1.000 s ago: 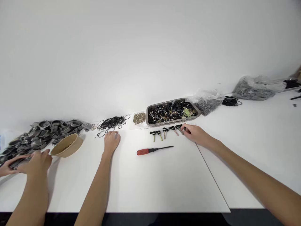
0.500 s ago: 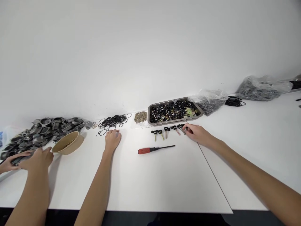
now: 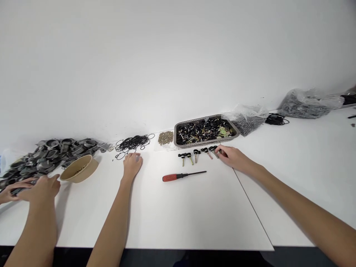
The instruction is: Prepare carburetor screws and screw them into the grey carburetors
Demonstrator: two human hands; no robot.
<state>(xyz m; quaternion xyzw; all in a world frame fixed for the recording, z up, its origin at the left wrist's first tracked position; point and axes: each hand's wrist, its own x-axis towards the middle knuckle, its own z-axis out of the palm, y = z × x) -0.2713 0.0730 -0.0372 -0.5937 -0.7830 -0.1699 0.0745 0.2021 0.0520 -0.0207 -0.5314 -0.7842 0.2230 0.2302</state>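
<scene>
My left hand (image 3: 132,164) rests on the white table just in front of a pile of black rubber rings (image 3: 135,142), its fingers curled; whether it holds anything is too small to tell. At the right end of a row of several small black-headed metal parts (image 3: 195,155), the fingers of my right hand (image 3: 227,155) are closed on the last part, mostly hidden by them. A red-handled screwdriver (image 3: 170,177) lies below the row. Behind the row stands a metal tray (image 3: 207,143) full of black and brass-coloured parts.
Small brass pieces (image 3: 165,138) lie left of the tray. A tan bowl (image 3: 90,171) and a heap of grey housings (image 3: 46,159) are at left, where another person's hands (image 3: 41,189) work. Plastic bags of parts (image 3: 303,105) and a black coil (image 3: 275,119) are at right.
The whole view has shifted very slightly to the left. The other person's hands have moved a little left with a grey part. My hands keep their places.
</scene>
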